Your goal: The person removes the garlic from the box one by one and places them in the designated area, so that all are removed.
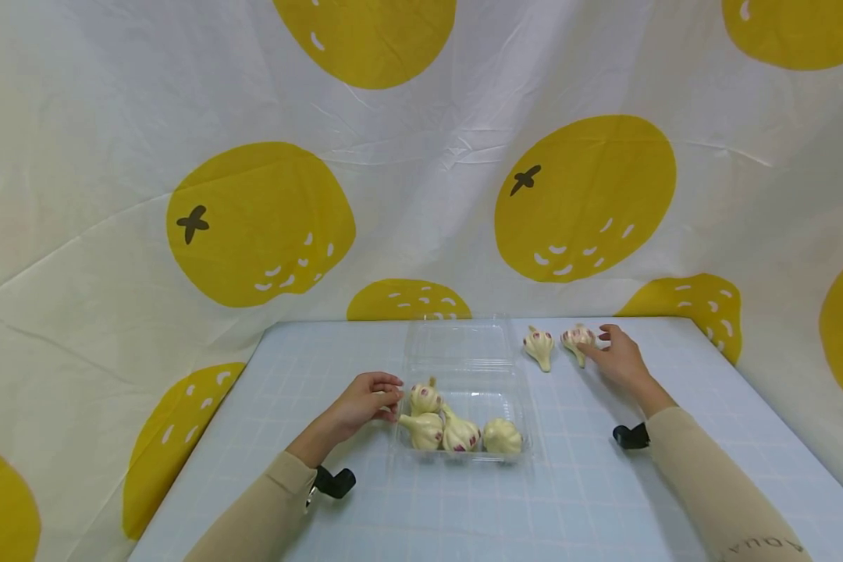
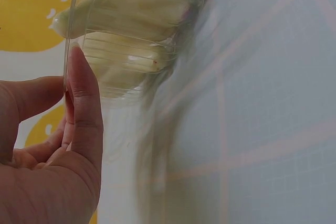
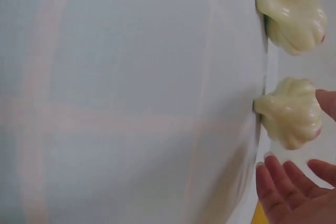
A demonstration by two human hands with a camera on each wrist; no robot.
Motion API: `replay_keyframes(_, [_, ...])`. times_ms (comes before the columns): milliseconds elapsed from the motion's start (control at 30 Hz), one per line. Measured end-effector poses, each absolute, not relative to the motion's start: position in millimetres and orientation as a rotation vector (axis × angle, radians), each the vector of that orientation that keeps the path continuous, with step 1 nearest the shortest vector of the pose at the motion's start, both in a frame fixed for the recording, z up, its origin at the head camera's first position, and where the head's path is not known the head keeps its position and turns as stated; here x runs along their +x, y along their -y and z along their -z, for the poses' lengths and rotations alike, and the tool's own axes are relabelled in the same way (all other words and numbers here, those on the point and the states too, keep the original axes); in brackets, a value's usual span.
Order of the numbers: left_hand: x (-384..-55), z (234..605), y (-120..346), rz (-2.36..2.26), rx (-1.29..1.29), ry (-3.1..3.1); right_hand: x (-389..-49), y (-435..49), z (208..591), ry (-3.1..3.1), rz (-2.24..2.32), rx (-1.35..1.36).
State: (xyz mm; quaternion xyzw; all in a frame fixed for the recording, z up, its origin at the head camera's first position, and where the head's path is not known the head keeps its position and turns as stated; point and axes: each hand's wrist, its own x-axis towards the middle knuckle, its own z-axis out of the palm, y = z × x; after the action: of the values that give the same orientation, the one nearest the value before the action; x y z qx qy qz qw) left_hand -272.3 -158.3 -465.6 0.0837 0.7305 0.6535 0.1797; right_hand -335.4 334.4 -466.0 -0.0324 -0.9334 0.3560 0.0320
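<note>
My left hand (image 1: 367, 400) pinches the left rim of a clear plastic clamshell box (image 1: 524, 425) between thumb and forefinger, as the left wrist view shows. Several garlic bulbs (image 1: 502, 437) lie inside the box, mostly along its near and left sides. At the far right, my right hand (image 1: 620, 361) reaches around a purple-streaked garlic bulb (image 3: 292, 114). Its thumb is at one side of the bulb, whether touching I cannot tell; the spread fingers stand apart from it on the other side. A second garlic bulb (image 1: 538, 348) stands just left of that one.
The box's lid (image 1: 460, 343) is folded back toward the rear of the table. A pale blue checked cloth (image 1: 590, 499) covers the table. Behind it hangs a white curtain (image 1: 421, 195) printed with big yellow fruit.
</note>
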Motion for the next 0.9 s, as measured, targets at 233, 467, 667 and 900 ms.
replay_keyframes(233, [-273.4, 466.1, 159.0, -1.832, 0.226, -2.093, -324.9, -333.1, 453.5, 2.893, -1.060, -0.075])
replay_keyframes(467, [-272.7, 466.6, 158.7, -1.819, 0.238, -2.099, -311.1, -330.5, 443.2, 2.929, -0.999, -0.020])
replay_keyframes(667, [-271.5, 465.2, 158.6, -1.822, 0.241, -2.094, -299.1, -324.6, 433.4, 2.933, -0.992, 0.061])
replay_keyframes(900, [-271.5, 463.2, 158.6, -1.825, 0.253, -2.090, -283.6, -310.9, 424.6, 2.911, -1.011, 0.212])
